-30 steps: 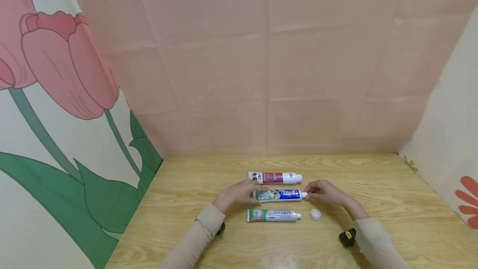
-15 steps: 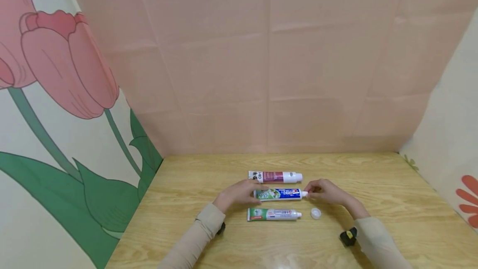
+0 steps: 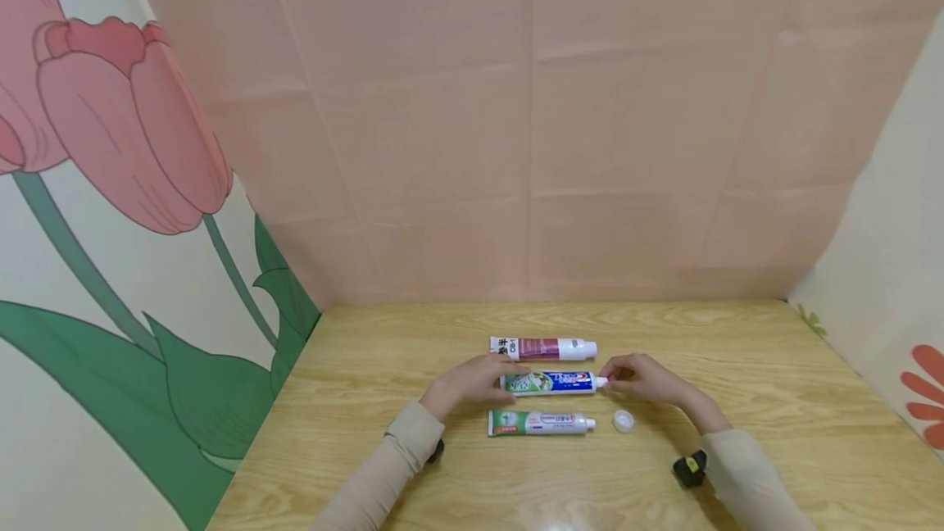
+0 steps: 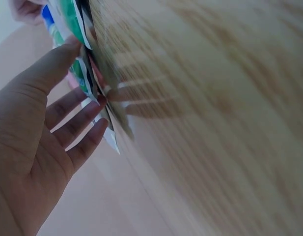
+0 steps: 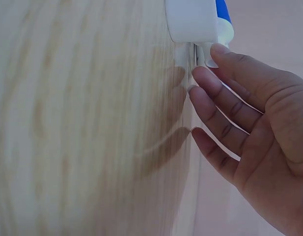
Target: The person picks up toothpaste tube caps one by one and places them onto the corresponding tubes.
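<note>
A blue-and-green toothpaste tube (image 3: 566,383) lies flat on the wooden table, its nozzle end pointing right. My left hand (image 3: 474,378) holds the tube by its flat tail end, thumb on the near side and fingers on the far side. At the other end, my right hand (image 3: 644,380) pinches the small white cap (image 3: 601,383) between thumb and index finger. Seen from the right wrist, that cap (image 5: 208,55) is partly covered by the thumb tip, and the other fingers spread near the tabletop. Whether the cap is still threaded on cannot be told.
Beyond the held tube lies a red-and-white toothpaste tube (image 3: 542,349) with its white cap on. Nearer me is a green-and-white toothpaste tube (image 3: 546,423), its narrow nozzle end bare. A loose white cap (image 3: 623,420) sits right of it. A pink backdrop (image 3: 531,187) closes off the table's far edge.
</note>
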The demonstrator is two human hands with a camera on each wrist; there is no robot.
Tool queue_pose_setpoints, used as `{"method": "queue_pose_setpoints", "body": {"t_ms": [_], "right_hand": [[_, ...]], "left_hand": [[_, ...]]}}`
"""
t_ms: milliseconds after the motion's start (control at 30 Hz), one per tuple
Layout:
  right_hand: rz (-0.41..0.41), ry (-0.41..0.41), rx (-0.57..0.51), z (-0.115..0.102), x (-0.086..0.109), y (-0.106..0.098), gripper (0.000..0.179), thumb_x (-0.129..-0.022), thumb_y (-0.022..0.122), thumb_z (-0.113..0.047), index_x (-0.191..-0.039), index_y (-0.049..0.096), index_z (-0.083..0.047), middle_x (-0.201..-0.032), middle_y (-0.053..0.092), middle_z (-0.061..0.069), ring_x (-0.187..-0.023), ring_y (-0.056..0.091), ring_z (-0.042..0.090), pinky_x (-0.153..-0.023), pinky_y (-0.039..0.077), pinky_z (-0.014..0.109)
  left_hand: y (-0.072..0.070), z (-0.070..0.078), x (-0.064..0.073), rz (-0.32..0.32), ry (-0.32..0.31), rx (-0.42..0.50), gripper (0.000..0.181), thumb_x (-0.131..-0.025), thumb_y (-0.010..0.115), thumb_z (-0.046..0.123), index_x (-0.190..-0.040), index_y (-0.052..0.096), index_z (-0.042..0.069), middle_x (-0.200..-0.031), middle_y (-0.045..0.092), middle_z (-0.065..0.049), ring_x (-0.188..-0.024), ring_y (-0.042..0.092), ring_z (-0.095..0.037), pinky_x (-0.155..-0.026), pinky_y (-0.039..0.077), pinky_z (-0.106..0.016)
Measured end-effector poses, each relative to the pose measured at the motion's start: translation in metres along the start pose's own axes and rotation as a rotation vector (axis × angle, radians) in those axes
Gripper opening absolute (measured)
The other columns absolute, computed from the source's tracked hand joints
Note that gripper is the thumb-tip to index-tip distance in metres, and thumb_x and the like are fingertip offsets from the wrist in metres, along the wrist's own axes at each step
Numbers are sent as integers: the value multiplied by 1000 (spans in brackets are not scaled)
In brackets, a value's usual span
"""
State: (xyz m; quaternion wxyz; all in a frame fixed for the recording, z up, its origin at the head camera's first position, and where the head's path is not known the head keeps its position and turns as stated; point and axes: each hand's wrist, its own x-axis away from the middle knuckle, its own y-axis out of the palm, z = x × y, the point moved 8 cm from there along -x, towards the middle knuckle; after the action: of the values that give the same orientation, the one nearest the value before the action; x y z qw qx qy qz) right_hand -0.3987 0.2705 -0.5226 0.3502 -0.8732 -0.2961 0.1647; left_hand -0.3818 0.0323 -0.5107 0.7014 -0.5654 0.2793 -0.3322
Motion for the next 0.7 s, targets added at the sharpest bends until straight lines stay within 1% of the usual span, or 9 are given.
{"method": "queue_pose_setpoints", "body": {"t_ms": [133,333,567,700], "right_hand": [[4,-12,0,-2,1,0,13,-90,61,-15,-101,64,-9,-91,64,3,-80,57,11,-69,50,21],[30,-45,40,-2,2,-1,13,-90,61,-16,-102,63,-11,-88,64,3,-78,57,9,-68,50,21],[61,-115,58,-10,4,-2,15,-89,62,-15,-103,63,-9,-83,63,2,-74,57,9,-63,49,21],[61,-121,46,-15,6,-3,17,-89,62,-16,-104,63,-9,-83,63,3,-73,56,11,-62,49,22]], "left_hand": [[1,-1,-1,-2,-1,-16,62,-84,64,39,-140,40,25,-134,51,0,-119,49,-12,-101,41,-26],[0,1,-1,-3,1,-29,60,-86,62,39,-139,41,23,-136,49,-1,-121,48,-14,-102,40,-28],[-7,7,2,28,40,-50,57,-86,62,37,-138,44,20,-130,54,-2,-115,51,-13,-99,42,-25],[-9,9,4,49,60,-61,55,-87,62,36,-137,46,19,-128,55,-2,-114,51,-12,-98,42,-24]]}}
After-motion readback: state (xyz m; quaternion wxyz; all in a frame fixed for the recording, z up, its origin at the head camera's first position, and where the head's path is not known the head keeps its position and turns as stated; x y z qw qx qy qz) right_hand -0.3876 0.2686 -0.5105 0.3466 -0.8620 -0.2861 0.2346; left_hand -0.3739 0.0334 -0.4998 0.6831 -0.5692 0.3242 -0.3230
